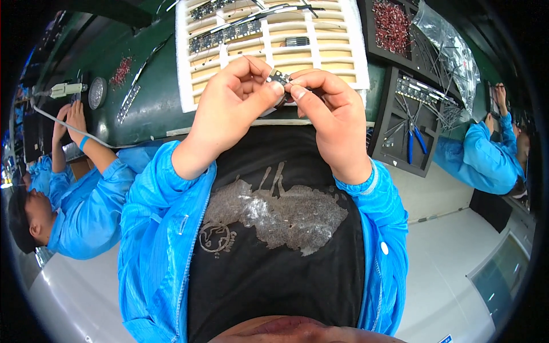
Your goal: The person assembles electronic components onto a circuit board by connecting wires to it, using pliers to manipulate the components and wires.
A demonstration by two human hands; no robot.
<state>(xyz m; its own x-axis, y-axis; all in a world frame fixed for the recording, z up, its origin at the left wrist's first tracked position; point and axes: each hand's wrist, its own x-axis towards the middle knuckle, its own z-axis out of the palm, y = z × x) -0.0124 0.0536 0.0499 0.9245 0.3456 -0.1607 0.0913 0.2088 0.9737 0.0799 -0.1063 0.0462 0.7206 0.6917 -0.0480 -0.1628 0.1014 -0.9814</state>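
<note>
A small dark circuit board (279, 76) is held up in front of my chest, just over the near edge of the white slotted tray (337, 59). My left hand (235, 102) is closed, with thumb and forefinger pinching the board's left side. At the board's right end, my right hand (330, 108) pinches with thumb and forefinger. Whether a finer part sits between those right fingertips is too small to tell. Rows of dark circuit boards (226, 38) lie in the tray's slots, with black and white wires (269, 12) across them.
To the right, a black tray (394, 161) holds blue-handled pliers (416, 142), boards and dark wires. Behind it stands a bin of small red parts (392, 27) beside a clear plastic bag (449, 48). Co-workers in blue sit left (86, 206) and right (486, 154). A round metal dish (98, 93) stands left.
</note>
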